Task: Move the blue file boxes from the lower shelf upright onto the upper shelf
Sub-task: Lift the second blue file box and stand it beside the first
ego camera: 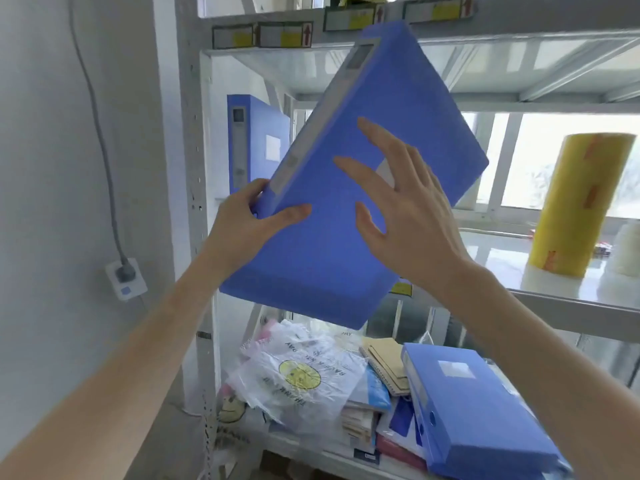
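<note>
I hold a blue file box (pixel 388 109) tilted in the air in front of the upper shelf (pixel 554 289). My left hand (pixel 249 223) grips its spine near the lower corner, thumb across the front face. My right hand (pixel 405 209) is spread with fingers apart over the box's broad face; whether the palm touches it I cannot tell. Another blue file box (pixel 258 140) stands upright at the left end of the upper shelf. A third blue file box (pixel 474 407) lies flat on the lower shelf (pixel 322 452) at the right.
A tall yellow roll (pixel 581 202) stands on the upper shelf at the right. Plastic bags (pixel 301 372), notebooks (pixel 388 365) and papers crowd the lower shelf. The shelf's grey post (pixel 197 168) rises at the left, beside a wall socket (pixel 126 277).
</note>
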